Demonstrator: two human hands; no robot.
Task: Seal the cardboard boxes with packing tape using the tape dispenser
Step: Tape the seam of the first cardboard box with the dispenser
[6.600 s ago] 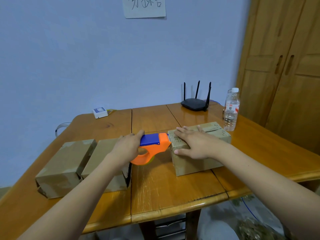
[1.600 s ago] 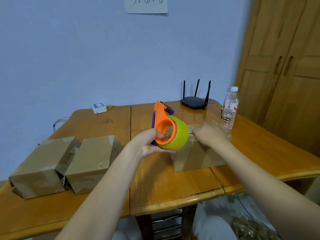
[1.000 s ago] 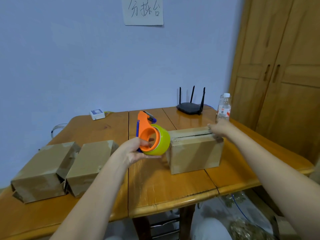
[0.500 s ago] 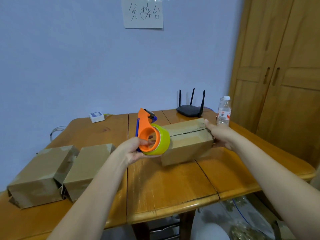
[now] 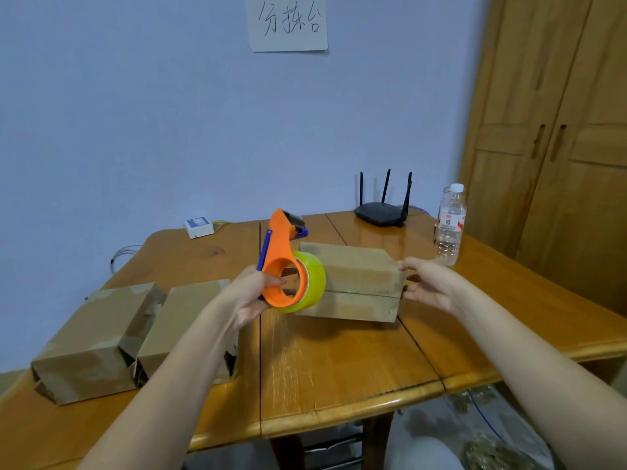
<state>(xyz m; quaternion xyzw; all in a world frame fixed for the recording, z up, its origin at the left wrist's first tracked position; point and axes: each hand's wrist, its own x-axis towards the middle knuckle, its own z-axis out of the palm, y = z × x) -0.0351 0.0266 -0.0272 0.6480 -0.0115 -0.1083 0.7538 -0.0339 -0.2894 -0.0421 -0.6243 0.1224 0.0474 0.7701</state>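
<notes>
My left hand [image 5: 252,293] grips the orange tape dispenser [image 5: 283,266] by its ring, blade end up, with a yellow-green tape roll [image 5: 310,288] on it. It hovers just left of a cardboard box [image 5: 356,283] at mid-table. That box is tipped so its flap seam faces me, with its near lower edge slightly off the wood. My right hand [image 5: 429,286] holds the box's right end, thumb on top and fingers below. Two more cardboard boxes [image 5: 98,337] [image 5: 183,320] lie side by side at the table's left.
The wooden table [image 5: 339,374] carries a black router [image 5: 381,212] at the back, a clear water bottle [image 5: 449,225] at the right and a small white device [image 5: 198,227] with cables by the wall. A wooden wardrobe [image 5: 559,147] stands to the right.
My right hand went from the box's top to its right end, then lifted and rolled the box so the seam side faces me. The dispenser rose upright and stays in my left hand.
</notes>
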